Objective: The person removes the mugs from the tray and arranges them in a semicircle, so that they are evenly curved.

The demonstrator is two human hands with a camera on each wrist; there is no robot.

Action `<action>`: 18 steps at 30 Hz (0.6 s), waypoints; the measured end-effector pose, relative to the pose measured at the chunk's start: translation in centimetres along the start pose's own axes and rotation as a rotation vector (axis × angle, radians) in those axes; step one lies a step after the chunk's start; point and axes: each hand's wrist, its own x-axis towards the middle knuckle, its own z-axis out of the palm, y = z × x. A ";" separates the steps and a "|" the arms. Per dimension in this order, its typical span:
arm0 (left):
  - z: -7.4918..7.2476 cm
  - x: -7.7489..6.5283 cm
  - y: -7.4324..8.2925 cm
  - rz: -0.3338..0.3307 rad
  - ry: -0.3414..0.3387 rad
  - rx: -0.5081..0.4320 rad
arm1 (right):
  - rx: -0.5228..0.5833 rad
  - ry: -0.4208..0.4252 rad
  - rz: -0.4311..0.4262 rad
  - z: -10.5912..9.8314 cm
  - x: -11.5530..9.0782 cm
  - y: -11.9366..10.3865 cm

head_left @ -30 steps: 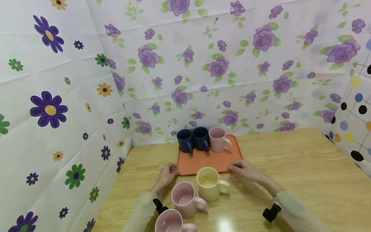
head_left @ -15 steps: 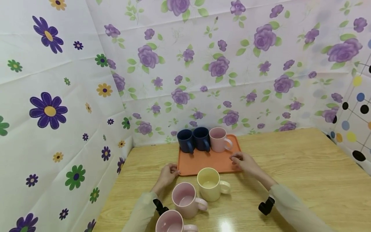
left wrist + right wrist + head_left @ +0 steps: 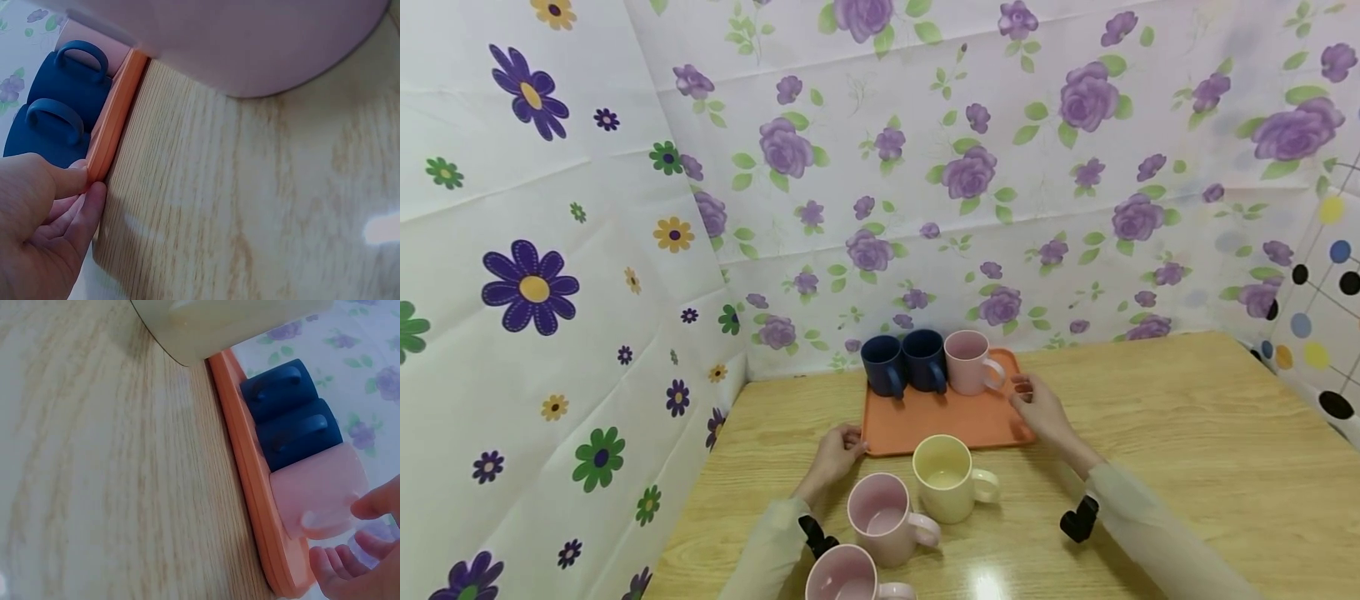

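Tray [image 3: 943,423] on tabletop [image 3: 1165,417], left hand [image 3: 835,456] pinching its near left corner, right hand [image 3: 1042,412] loosely spread by its right side.

Thin, flat and orange with rounded corners and a low raised rim, it looks like stiff, light plastic; two navy mugs [image 3: 883,367] [image 3: 922,362] and a pink mug [image 3: 967,364], upright along its far edge, probably put most of the weight there. The rim at the middle of both short sides seems the best hold, kept level, since smooth, likely ceramic bases could slide and chip. Whether the right fingers touch rim or mug, I cannot tell. The navy surfaces look matte, the pink glossier. Nearer, a shiny yellow mug [image 3: 946,496] stands on pale, streaked wood grain.
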 end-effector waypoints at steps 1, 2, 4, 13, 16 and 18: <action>0.0 0.0 0.0 -0.005 -0.001 0.001 | -0.002 -0.002 -0.005 0.1 0.2 0.0; 0.0 0.0 -0.1 -0.005 -0.002 0.003 | -0.003 -0.013 -0.010 0.1 0.3 0.1; 0.1 0.0 -0.1 -0.009 -0.005 0.007 | 0.004 -0.051 -0.031 0.2 0.6 0.3; 0.0 0.0 0.2 -0.010 -0.007 0.003 | 0.106 -0.257 -0.094 0.5 1.5 1.2; 0.0 0.0 0.2 -0.008 -0.008 0.004 | 0.130 -0.281 -0.083 0.5 1.5 1.1; 0.0 -0.1 0.2 -0.013 -0.009 0.002 | 0.121 -0.286 -0.074 0.4 1.5 1.0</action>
